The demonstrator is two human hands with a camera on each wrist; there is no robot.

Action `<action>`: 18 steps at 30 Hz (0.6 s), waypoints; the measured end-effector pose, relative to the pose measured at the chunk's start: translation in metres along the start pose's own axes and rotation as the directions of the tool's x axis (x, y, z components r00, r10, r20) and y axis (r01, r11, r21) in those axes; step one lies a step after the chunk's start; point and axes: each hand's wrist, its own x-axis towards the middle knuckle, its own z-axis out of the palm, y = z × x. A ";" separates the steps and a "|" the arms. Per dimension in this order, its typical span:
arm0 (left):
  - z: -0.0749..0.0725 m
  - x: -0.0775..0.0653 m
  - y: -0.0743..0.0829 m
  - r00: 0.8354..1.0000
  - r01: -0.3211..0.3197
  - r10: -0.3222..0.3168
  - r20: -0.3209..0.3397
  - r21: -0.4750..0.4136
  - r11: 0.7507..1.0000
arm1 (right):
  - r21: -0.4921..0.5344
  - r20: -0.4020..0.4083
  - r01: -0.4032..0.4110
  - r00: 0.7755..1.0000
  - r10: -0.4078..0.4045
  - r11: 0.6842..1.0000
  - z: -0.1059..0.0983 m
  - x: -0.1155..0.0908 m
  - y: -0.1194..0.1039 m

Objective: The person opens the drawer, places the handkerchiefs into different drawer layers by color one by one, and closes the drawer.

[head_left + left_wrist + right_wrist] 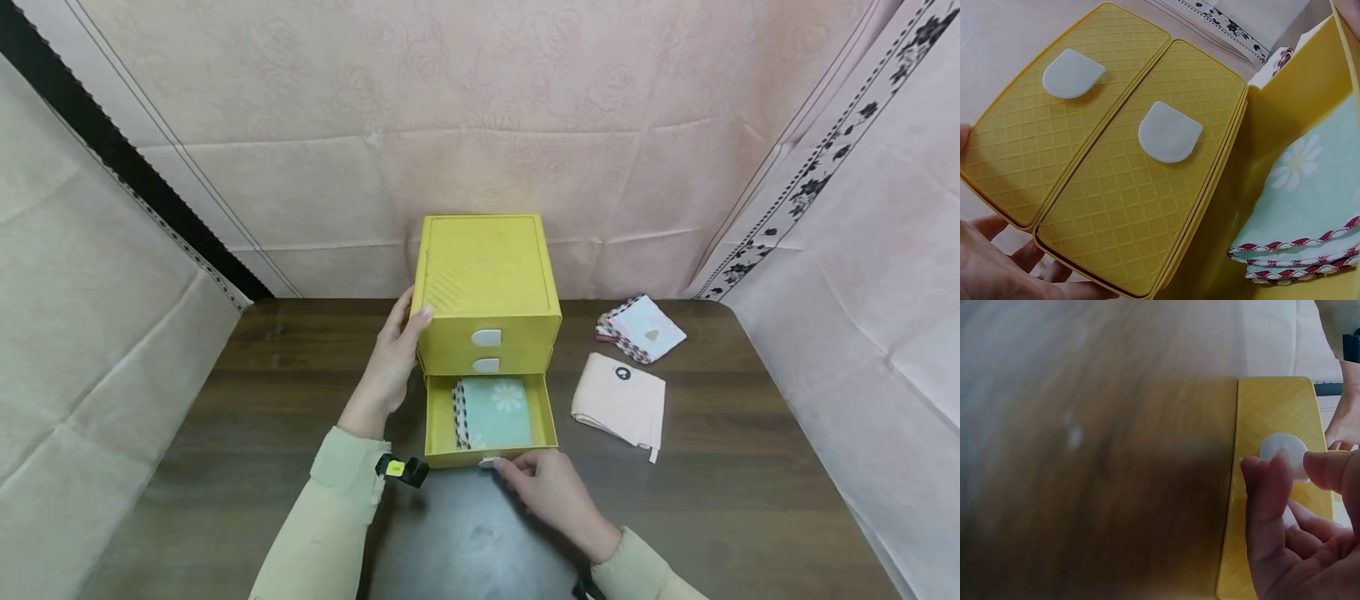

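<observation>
A yellow three-drawer box (487, 267) stands on the table with its bottom drawer (441, 417) pulled out. Inside that drawer lies a folded mint-green cloth (1310, 187) with a daisy print and a red-and-white stitched edge. My left hand (393, 354) rests against the box's left side, its thumb near the top edge and its fingers extended along the side wall. At the drawer's front, my right hand (551, 492) pinches the white drawer handle (1284, 453) between thumb and fingers. The upper two drawers, with white handles (1169, 132), sit closed.
Right of the box lie a folded white cloth with a checked edge (647, 329) and a folded cream cloth (618, 400) with a small dark round mark. A pale patterned cloth backdrop (450, 125) hangs right behind the box, with white cloth walls at both sides.
</observation>
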 end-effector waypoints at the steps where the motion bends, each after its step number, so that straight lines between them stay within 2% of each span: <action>1: 0.000 0.000 0.000 1.000 0.001 -0.001 0.001 0.001 1.000 | 0.008 0.005 -0.010 1.000 0.010 1.000 0.001 0.001 0.001; 5: 0.000 -0.001 -0.001 1.000 0.005 -0.005 -0.004 -0.002 1.000 | 0.108 0.057 -0.072 0.996 0.066 0.991 0.003 0.005 0.002; 10: -0.003 -0.002 0.000 1.000 0.007 -0.007 -0.014 -0.004 1.000 | 0.252 0.121 -0.165 0.983 0.138 0.954 0.005 0.014 0.000; 15: -0.002 -0.001 -0.001 1.000 -0.002 0.002 -0.022 -0.004 1.000 | 0.293 0.128 -0.180 0.981 0.148 0.939 0.005 0.024 -0.002; 18: -0.002 0.004 -0.008 1.000 -0.001 0.001 -0.021 -0.001 1.000 | 0.299 0.121 -0.180 0.981 0.150 0.937 0.005 0.030 -0.003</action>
